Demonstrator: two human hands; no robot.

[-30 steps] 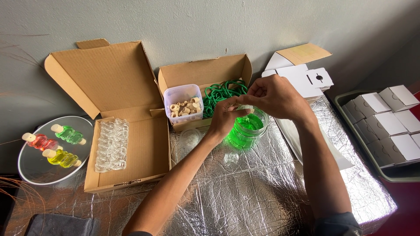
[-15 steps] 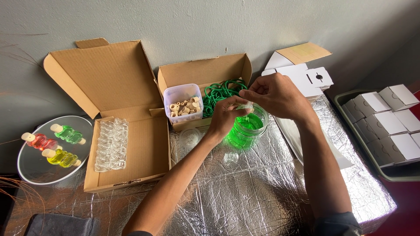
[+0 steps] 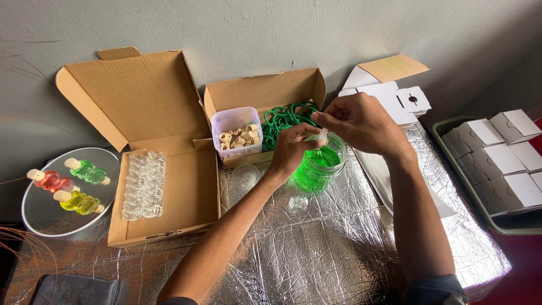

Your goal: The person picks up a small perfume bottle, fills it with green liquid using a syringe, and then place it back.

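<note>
At the far left, three small bottles of red [image 3: 49, 181], green [image 3: 88, 171] and yellow liquid [image 3: 79, 201], each closed with a pale stopper, are lying on a round glass plate [image 3: 39, 223]. Beside it, rows of empty clear bottles [image 3: 143, 183] are being kept in a large open cardboard box [image 3: 164, 220]. Next, a clear tub of pale stoppers [image 3: 237, 134] and a coil of green cord [image 3: 285, 118] are being stored in a smaller open box [image 3: 265, 93]. On the foil-covered desk [image 3: 316, 248], a clear lid [image 3: 245, 177] and one loose clear bottle [image 3: 297, 202] are lying just in front of a glass jar of green liquid [image 3: 319, 165]. Directly above that jar, a small clear bottle [image 3: 322, 135] is being pinched between the fingertips of the left hand [image 3: 293, 152] and the right hand [image 3: 361, 121], both of which are closed on it. Further right, flat white carton blanks [image 3: 395, 101] are being stacked against the wall, and folded white cartons [image 3: 502, 161] are being held in a grey tray [image 3: 451, 141] at the far right edge.
</note>
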